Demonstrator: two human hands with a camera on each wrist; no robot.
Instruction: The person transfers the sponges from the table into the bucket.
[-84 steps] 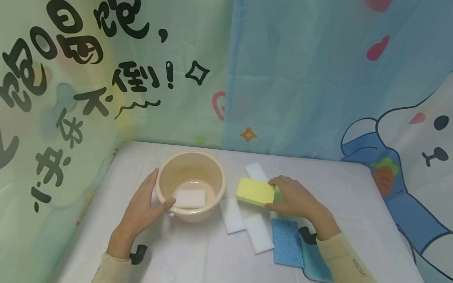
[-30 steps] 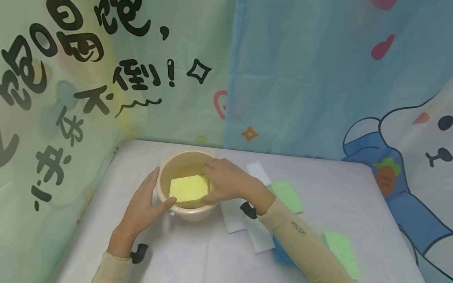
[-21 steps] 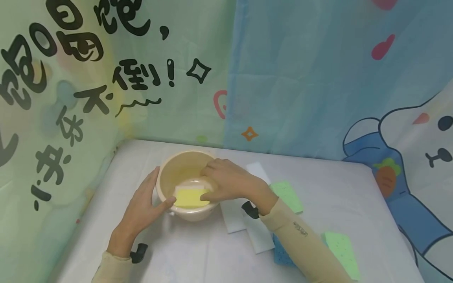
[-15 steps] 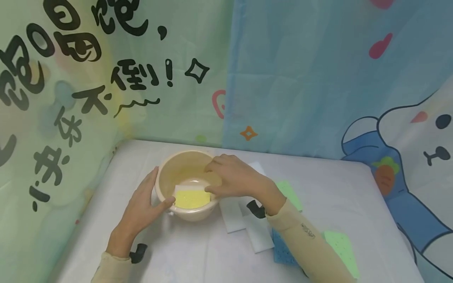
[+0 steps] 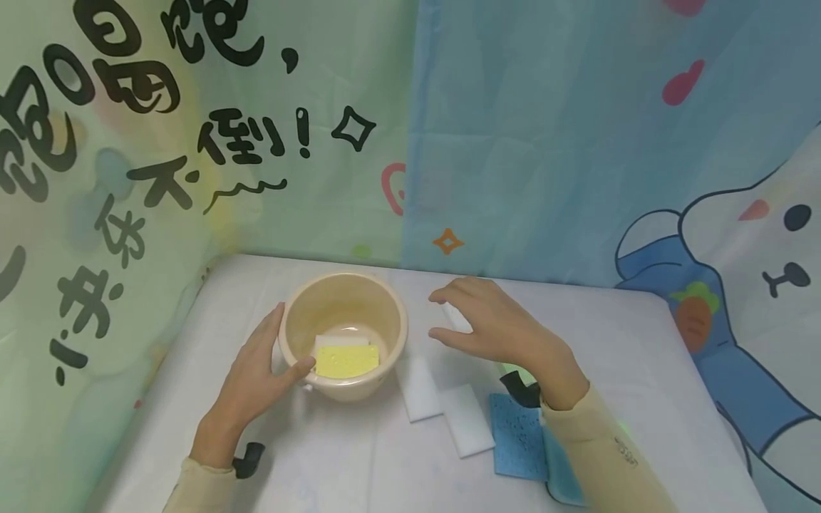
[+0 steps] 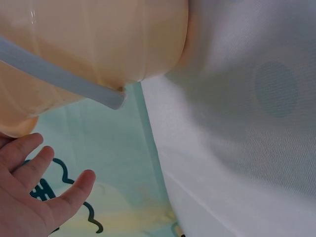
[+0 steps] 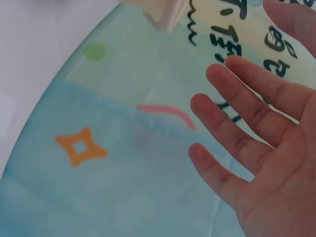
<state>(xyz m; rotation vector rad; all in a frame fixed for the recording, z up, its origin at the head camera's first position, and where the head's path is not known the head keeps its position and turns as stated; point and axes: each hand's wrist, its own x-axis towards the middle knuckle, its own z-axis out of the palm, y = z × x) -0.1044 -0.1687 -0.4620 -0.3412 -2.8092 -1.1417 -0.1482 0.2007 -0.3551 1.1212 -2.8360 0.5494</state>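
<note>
A cream bucket (image 5: pixel 359 389) stands on the table; its grey handle (image 6: pixel 64 76) shows in the left wrist view. Inside lie a yellow sponge (image 5: pixel 348 362) and, partly behind it, a white sponge block (image 5: pixel 342 340). My left hand (image 5: pixel 253 388) rests against the bucket's left side, thumb at the near rim and fingers along the outside. Those fingers look straight and spread in the left wrist view. Right of the bucket, my right hand (image 5: pixel 497 324) is held above the table, holding nothing. Its fingers (image 7: pixel 242 143) are spread apart in the right wrist view.
Two white sponge blocks (image 5: pixel 468 420) lie right of the bucket; another (image 5: pixel 457 318) is partly under my right hand. Nearer me are a blue sponge (image 5: pixel 518 436) and a teal item (image 5: pixel 563 467). Green sponges are mostly hidden by my right arm. Printed curtains (image 5: pixel 545 142) stand behind.
My right hand carried the yellow sponge left into the bucket, let it go beside the white block, then moved back right. My left hand has stayed at the bucket.
</note>
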